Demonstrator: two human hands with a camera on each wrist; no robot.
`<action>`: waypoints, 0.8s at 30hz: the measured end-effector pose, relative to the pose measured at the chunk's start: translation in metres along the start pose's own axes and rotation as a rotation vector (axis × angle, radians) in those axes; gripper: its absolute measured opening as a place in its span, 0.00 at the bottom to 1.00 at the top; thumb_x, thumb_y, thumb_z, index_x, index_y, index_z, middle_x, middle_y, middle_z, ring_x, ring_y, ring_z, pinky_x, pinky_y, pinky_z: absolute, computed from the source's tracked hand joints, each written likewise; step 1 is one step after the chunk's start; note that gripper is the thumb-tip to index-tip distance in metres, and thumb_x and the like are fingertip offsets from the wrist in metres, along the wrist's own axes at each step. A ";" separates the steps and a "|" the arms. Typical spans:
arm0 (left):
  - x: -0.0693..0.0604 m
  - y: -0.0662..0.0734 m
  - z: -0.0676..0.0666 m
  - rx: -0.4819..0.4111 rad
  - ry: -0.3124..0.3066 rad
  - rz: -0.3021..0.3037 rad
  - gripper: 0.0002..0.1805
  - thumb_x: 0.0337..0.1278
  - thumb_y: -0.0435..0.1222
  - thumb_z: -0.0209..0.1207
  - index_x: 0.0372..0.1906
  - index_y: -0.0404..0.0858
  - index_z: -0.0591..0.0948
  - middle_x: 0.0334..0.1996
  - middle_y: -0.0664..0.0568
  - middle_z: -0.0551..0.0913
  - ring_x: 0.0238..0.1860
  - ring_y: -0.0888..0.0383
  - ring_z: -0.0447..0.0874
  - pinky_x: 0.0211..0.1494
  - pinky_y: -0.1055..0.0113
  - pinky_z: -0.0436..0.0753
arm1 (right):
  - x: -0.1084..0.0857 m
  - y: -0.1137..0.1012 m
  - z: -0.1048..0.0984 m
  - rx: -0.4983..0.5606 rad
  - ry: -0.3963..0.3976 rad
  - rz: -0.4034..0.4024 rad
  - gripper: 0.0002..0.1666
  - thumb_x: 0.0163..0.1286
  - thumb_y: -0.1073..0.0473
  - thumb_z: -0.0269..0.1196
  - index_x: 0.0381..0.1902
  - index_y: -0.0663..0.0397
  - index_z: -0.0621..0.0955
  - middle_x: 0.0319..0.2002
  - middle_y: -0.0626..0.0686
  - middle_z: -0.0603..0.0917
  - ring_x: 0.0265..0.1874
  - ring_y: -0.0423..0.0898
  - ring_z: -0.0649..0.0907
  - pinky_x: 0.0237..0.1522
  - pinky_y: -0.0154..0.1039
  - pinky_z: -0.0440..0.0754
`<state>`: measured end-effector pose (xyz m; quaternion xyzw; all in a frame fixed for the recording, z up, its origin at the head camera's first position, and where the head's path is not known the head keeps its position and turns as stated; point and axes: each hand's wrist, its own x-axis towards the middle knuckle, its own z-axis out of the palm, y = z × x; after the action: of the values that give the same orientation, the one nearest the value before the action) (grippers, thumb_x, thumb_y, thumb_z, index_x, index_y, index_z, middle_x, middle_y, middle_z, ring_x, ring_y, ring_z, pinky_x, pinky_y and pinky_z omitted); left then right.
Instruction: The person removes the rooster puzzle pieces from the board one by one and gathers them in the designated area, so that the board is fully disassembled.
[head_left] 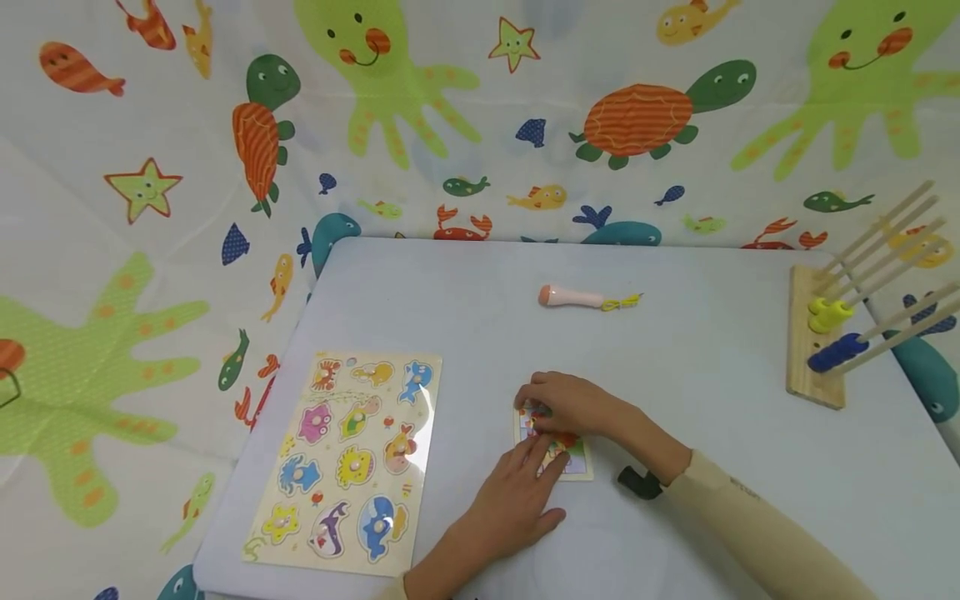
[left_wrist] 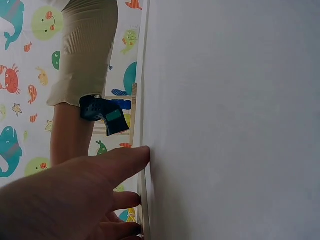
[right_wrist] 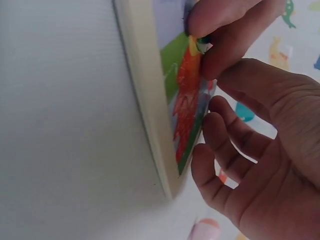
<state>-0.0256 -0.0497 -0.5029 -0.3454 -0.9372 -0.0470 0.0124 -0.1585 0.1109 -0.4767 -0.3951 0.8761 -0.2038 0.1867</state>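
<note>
A small picture puzzle board (head_left: 579,467) lies on the table, partly covered by both hands. The left hand (head_left: 513,504) rests on its lower part with extended fingers; the left hand (left_wrist: 65,197) also shows in the left wrist view, thumb outstretched. From the right, the right hand (head_left: 573,404) reaches across the upper part, its bent fingers at the far left corner. In the right wrist view, the right hand (right_wrist: 280,145) has curled fingertips against the edge of the board (right_wrist: 145,100), its thumb beside the left hand's fingers (right_wrist: 225,30). Red and green artwork shows there.
Left of the hands lies a large sea-animal puzzle (head_left: 375,492). A pink handled object (head_left: 573,297) with a yellow cord is farther back. A wooden peg stand (head_left: 798,350) with yellow and blue pieces stands at the right. A dark device (head_left: 640,482) is by the right wrist.
</note>
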 end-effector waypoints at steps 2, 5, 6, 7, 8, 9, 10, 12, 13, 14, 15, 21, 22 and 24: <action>0.001 0.001 0.000 0.013 0.001 -0.005 0.40 0.56 0.59 0.63 0.69 0.43 0.71 0.69 0.43 0.64 0.67 0.47 0.63 0.64 0.56 0.68 | 0.001 -0.001 -0.001 0.007 -0.005 -0.001 0.15 0.65 0.57 0.69 0.49 0.41 0.83 0.38 0.39 0.76 0.37 0.38 0.75 0.40 0.36 0.77; 0.002 0.002 -0.001 0.034 -0.007 -0.010 0.40 0.56 0.60 0.62 0.69 0.44 0.70 0.67 0.44 0.65 0.66 0.48 0.64 0.63 0.57 0.69 | 0.003 -0.002 -0.004 0.012 -0.010 -0.021 0.14 0.64 0.58 0.69 0.48 0.43 0.82 0.36 0.40 0.75 0.36 0.39 0.74 0.40 0.36 0.76; 0.003 0.002 -0.001 0.041 -0.009 -0.011 0.40 0.56 0.60 0.62 0.69 0.44 0.70 0.67 0.44 0.66 0.65 0.48 0.64 0.63 0.57 0.69 | 0.004 -0.003 -0.005 0.009 -0.009 -0.032 0.14 0.63 0.59 0.69 0.47 0.43 0.82 0.36 0.40 0.75 0.36 0.39 0.74 0.39 0.36 0.76; 0.003 0.003 -0.001 0.047 -0.010 -0.013 0.40 0.56 0.61 0.62 0.68 0.43 0.70 0.66 0.44 0.67 0.65 0.48 0.64 0.62 0.57 0.69 | 0.004 -0.002 -0.005 0.007 -0.007 -0.043 0.14 0.63 0.59 0.70 0.47 0.44 0.82 0.35 0.41 0.75 0.35 0.39 0.74 0.39 0.36 0.75; 0.003 0.003 -0.001 0.053 -0.013 -0.014 0.40 0.57 0.61 0.61 0.68 0.43 0.69 0.66 0.45 0.67 0.65 0.47 0.64 0.62 0.57 0.69 | 0.005 -0.003 -0.006 0.003 -0.007 -0.049 0.14 0.62 0.60 0.70 0.46 0.44 0.82 0.35 0.41 0.75 0.35 0.39 0.73 0.39 0.36 0.75; 0.004 0.003 -0.001 0.057 -0.016 -0.016 0.40 0.57 0.61 0.61 0.68 0.43 0.69 0.66 0.45 0.67 0.65 0.47 0.64 0.62 0.56 0.69 | 0.006 -0.003 -0.007 0.001 -0.010 -0.055 0.15 0.62 0.60 0.70 0.46 0.44 0.81 0.35 0.41 0.75 0.34 0.39 0.73 0.39 0.36 0.75; 0.004 0.004 -0.001 0.064 -0.018 -0.018 0.40 0.57 0.61 0.61 0.68 0.43 0.69 0.66 0.44 0.68 0.65 0.47 0.64 0.62 0.56 0.69 | 0.006 -0.004 -0.007 -0.002 -0.013 -0.060 0.15 0.61 0.60 0.70 0.46 0.45 0.81 0.35 0.42 0.75 0.34 0.39 0.73 0.38 0.36 0.75; 0.005 0.005 -0.002 0.074 -0.025 -0.022 0.41 0.57 0.62 0.60 0.68 0.42 0.69 0.66 0.44 0.69 0.65 0.47 0.64 0.61 0.55 0.69 | 0.007 -0.004 -0.009 0.001 -0.020 -0.062 0.15 0.60 0.61 0.70 0.45 0.45 0.81 0.34 0.42 0.75 0.34 0.40 0.73 0.38 0.36 0.75; 0.005 0.006 -0.002 0.076 -0.030 -0.025 0.41 0.57 0.62 0.60 0.68 0.42 0.68 0.66 0.44 0.69 0.65 0.47 0.64 0.61 0.55 0.69 | 0.008 -0.004 -0.009 0.004 -0.026 -0.062 0.15 0.60 0.62 0.70 0.45 0.45 0.81 0.34 0.43 0.75 0.34 0.40 0.73 0.38 0.36 0.75; 0.005 0.007 -0.003 0.079 -0.039 -0.028 0.41 0.57 0.62 0.59 0.68 0.42 0.68 0.66 0.44 0.70 0.65 0.47 0.64 0.61 0.55 0.69 | 0.008 -0.005 -0.010 0.007 -0.033 -0.059 0.15 0.60 0.62 0.70 0.44 0.45 0.81 0.35 0.43 0.75 0.34 0.40 0.74 0.38 0.36 0.75; 0.006 0.007 -0.003 0.078 -0.048 -0.033 0.41 0.58 0.63 0.59 0.68 0.42 0.68 0.66 0.44 0.70 0.66 0.47 0.63 0.61 0.55 0.68 | 0.008 -0.005 -0.010 0.011 -0.039 -0.057 0.15 0.60 0.62 0.69 0.44 0.45 0.81 0.35 0.43 0.75 0.34 0.40 0.74 0.38 0.36 0.75; 0.009 0.011 -0.005 0.047 -0.100 -0.068 0.42 0.59 0.63 0.57 0.70 0.41 0.65 0.67 0.45 0.70 0.67 0.47 0.60 0.61 0.54 0.67 | 0.009 -0.003 -0.012 0.020 -0.064 -0.051 0.14 0.62 0.62 0.69 0.45 0.45 0.81 0.36 0.42 0.76 0.35 0.39 0.74 0.40 0.36 0.75; 0.010 0.011 -0.005 0.042 -0.104 -0.073 0.43 0.59 0.63 0.57 0.70 0.41 0.65 0.67 0.45 0.70 0.67 0.47 0.60 0.61 0.54 0.67 | 0.009 -0.003 -0.012 0.025 -0.066 -0.052 0.14 0.63 0.62 0.69 0.45 0.45 0.81 0.36 0.42 0.76 0.35 0.39 0.74 0.40 0.36 0.75; 0.011 0.012 -0.006 0.040 -0.109 -0.082 0.43 0.59 0.64 0.57 0.70 0.41 0.65 0.67 0.45 0.70 0.66 0.47 0.60 0.60 0.53 0.66 | 0.008 -0.003 -0.013 0.038 -0.065 -0.055 0.14 0.63 0.62 0.68 0.46 0.45 0.81 0.36 0.43 0.76 0.36 0.40 0.74 0.40 0.36 0.75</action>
<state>-0.0257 -0.0340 -0.4956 -0.3083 -0.9506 -0.0100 -0.0337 -0.1681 0.1057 -0.4655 -0.4219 0.8543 -0.2124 0.2169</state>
